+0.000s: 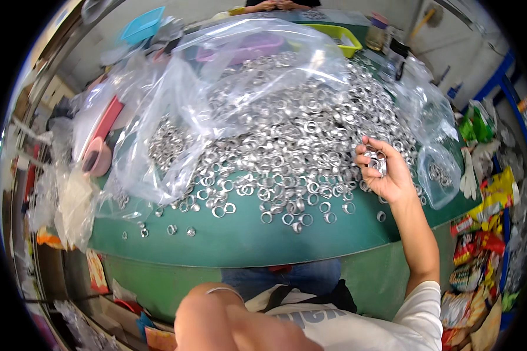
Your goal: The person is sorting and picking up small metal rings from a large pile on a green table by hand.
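My right hand (387,175) is raised over the right side of a large heap of silver-coloured metal rings (310,126). Its fingers curl around several metal rings (378,162) that show between the fingertips and the palm. My left arm (228,322) is bent and blurred, very close at the lower edge, and its hand is out of sight. Loose rings (298,219) spread from the heap toward the table's near edge. A few small metal pieces (172,230) lie apart at the left front.
Clear plastic sheeting (181,105) covers part of the heap on the green table (246,245). A pink cup (98,157) stands left, a small clear bag (438,175) right. A yellow-green basket (357,47) and another person's hands (278,4) are at the back. Colourful packets (474,245) fill the right side.
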### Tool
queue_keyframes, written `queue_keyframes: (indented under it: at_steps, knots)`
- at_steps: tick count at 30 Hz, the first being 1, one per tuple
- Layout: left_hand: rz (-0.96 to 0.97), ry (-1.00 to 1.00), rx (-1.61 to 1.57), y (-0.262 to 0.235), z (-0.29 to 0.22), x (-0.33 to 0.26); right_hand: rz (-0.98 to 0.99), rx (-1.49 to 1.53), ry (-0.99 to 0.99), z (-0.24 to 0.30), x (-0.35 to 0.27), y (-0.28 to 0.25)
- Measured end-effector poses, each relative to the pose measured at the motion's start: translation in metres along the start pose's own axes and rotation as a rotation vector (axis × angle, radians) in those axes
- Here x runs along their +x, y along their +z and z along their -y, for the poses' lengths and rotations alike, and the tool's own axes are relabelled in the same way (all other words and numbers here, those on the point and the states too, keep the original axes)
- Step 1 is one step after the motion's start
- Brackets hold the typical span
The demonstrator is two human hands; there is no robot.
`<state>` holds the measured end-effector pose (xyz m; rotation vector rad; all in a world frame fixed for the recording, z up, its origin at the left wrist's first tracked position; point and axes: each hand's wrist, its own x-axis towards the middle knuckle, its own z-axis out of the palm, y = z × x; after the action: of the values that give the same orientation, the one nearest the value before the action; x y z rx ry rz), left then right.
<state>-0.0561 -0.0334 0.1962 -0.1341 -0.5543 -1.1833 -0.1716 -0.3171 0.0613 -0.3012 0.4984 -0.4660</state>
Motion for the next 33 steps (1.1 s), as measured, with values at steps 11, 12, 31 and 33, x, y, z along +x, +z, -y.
queue_keyframes:
  at_steps: [11, 12, 31, 33]
  knots:
    - [-0.193, 0.091, 0.094, 0.019, -0.045, -0.036, 0.098, -0.066, 0.107, -0.055, 0.042, 0.067]
    - [-0.177, 0.097, 0.084, 0.017, -0.048, -0.031, 0.152, -0.058, 0.119, -0.059, 0.045, 0.065]
    - [0.041, 0.127, -0.042, -0.017, -0.095, -0.056, 0.002, -0.133, 0.108, -0.088, 0.066, 0.111]
    - [0.114, 0.189, -0.126, -0.027, -0.085, -0.065, 0.074, -0.16, -0.1, -0.07, 0.098, 0.139]
